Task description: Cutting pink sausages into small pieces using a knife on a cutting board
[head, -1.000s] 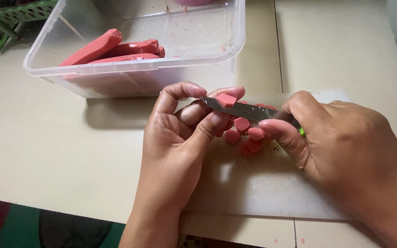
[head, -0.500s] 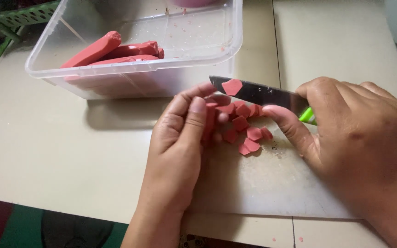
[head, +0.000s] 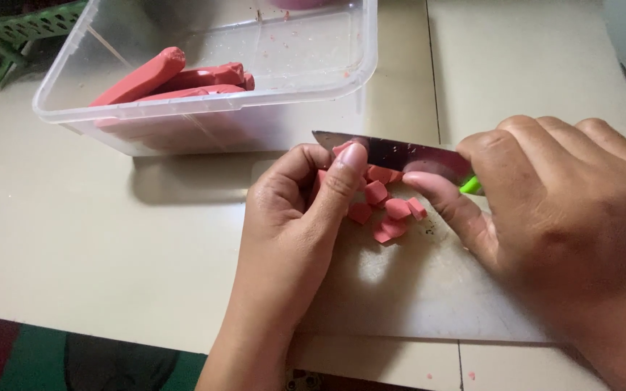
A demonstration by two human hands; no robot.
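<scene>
We see the right hand [head: 574, 217] closed tight around a shiny metal knife with a green handle [head: 400, 153]. The blade lies flat, just above a little pile of small pink cut sausage pieces [head: 385, 206]. The left hand [head: 302, 210] is curled at the left side of the pile, its thumb tip touching the blade; we cannot tell if it holds a piece. The pile sits on a pale flat cutting board [head: 414, 289]. Behind the pile stands a clear plastic tub [head: 313, 80] with long pink sausages [head: 168, 80] inside.
</scene>
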